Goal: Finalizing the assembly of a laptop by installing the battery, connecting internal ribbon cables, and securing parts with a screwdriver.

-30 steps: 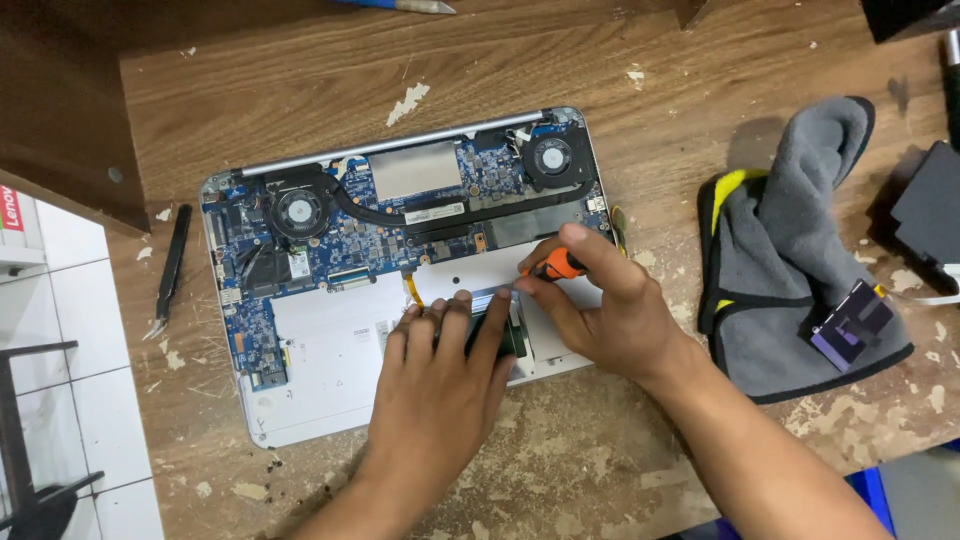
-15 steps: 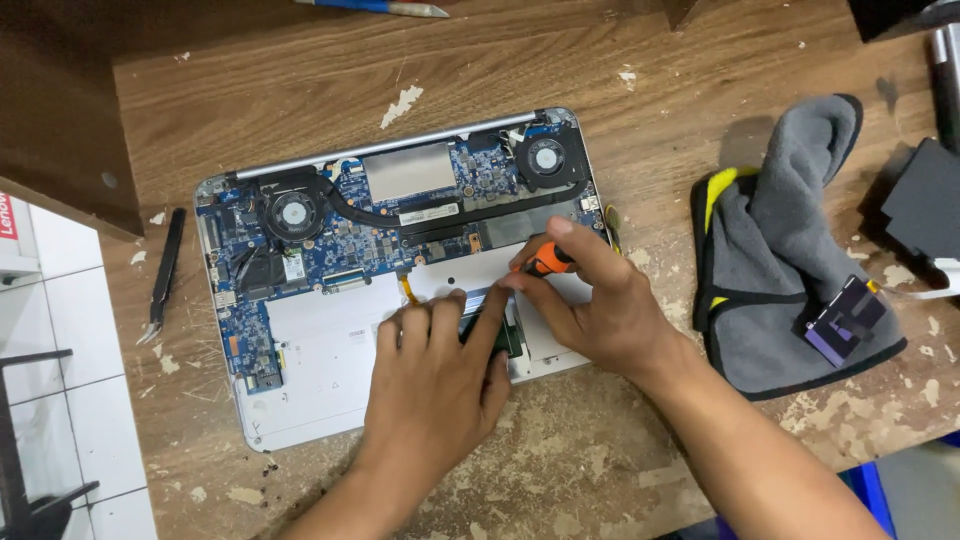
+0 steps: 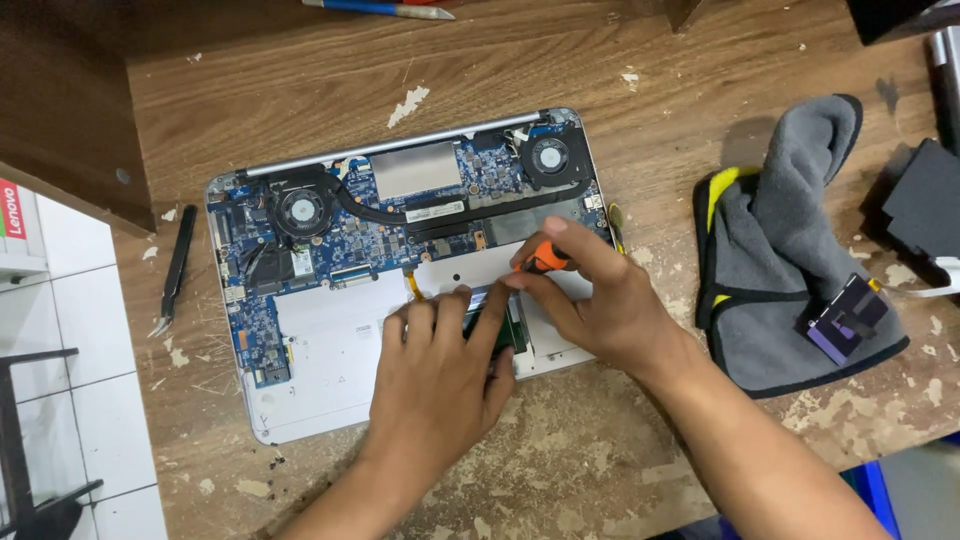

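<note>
Laptop (image 3: 330, 330) centre of table (image 3: 620, 60); tweezers (image 3: 175, 268) left, cloth (image 3: 790, 260) right.

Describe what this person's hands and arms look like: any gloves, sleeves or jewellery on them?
Both are bare. The left hand and the right hand wear no gloves, and no rings show on the fingers in view. Neither wrist carries a watch or band. Both forearms are uncovered as far as the picture's edge, so no sleeve shows. The nails are short and unpainted.

Worn wooden table (image 3: 300, 80): opened laptop (image 3: 330, 360), grey cloth (image 3: 790, 240), tweezers (image 3: 175, 270).
</note>
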